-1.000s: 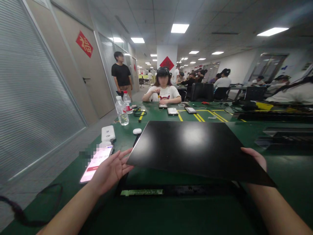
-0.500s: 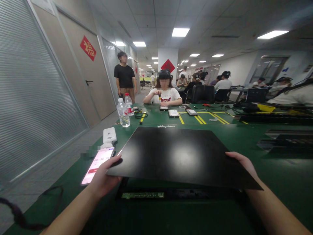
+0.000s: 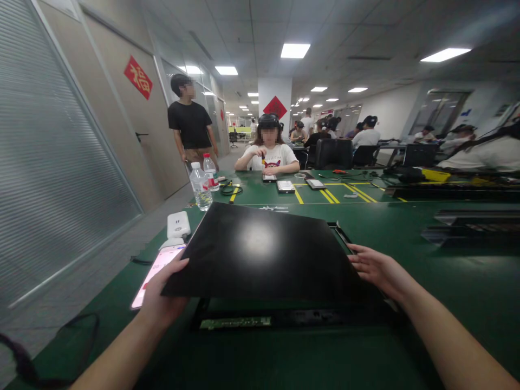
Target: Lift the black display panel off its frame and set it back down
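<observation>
A thin black screen panel [image 3: 260, 265] with a glossy highlight lies tilted over a black frame [image 3: 343, 234], its left side raised. My left hand [image 3: 164, 292] is closed on the panel's left edge, thumb on top and fingers underneath. Stretched out at the opposite side, my right hand [image 3: 376, 268] has its fingertips against the panel's right edge, beside the frame's rim. Below the panel's near edge, a green circuit board strip [image 3: 235, 323] shows on the frame's front bar. The panel hides most of the frame.
Left of the panel are a lit phone [image 3: 152, 276], a white power bank [image 3: 177, 224] and two bottles, one a clear bottle [image 3: 200, 187]. Across the green table [image 3: 467, 292], a seated person [image 3: 268, 154] works among several hard drives. Dark metal strips [image 3: 475, 230] lie at right.
The panel has shifted left and its right side has come down, baring the frame's right rim. My right hand has moved left and loosened from its grip. A standing person has turned.
</observation>
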Available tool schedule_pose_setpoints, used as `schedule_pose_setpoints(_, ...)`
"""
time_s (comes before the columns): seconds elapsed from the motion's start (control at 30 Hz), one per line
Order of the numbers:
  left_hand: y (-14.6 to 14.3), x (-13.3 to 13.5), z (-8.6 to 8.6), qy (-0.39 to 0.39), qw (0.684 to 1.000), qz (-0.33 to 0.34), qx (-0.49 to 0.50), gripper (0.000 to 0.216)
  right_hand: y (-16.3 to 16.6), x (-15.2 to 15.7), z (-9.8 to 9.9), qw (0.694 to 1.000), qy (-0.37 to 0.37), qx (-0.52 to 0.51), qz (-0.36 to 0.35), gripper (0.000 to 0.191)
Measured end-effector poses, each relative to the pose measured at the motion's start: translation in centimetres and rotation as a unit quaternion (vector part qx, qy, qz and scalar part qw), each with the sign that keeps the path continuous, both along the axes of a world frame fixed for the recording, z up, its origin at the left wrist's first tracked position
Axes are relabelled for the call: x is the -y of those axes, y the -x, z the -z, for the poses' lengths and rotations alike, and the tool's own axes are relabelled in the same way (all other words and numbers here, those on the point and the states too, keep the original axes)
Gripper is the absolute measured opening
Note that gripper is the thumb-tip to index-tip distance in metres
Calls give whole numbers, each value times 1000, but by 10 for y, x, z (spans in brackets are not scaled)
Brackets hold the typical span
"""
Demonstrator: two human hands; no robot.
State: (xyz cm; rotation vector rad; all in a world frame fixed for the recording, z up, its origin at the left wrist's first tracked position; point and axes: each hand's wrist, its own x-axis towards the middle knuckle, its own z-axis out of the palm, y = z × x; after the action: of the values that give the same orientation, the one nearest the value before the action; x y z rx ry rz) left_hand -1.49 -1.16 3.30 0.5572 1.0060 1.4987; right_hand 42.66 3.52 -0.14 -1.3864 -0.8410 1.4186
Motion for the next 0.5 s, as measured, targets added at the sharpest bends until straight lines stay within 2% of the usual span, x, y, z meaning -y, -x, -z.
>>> schedule_pose_setpoints(0.2,-2,1,0,-39,999,15,-24,68,-2,0,-5,999,-1,25,44,53)
schedule_pose_setpoints(0.5,-5,1,1,-50,997,20,-60,71,-5,-2,-1,993,-38,99,52,46)
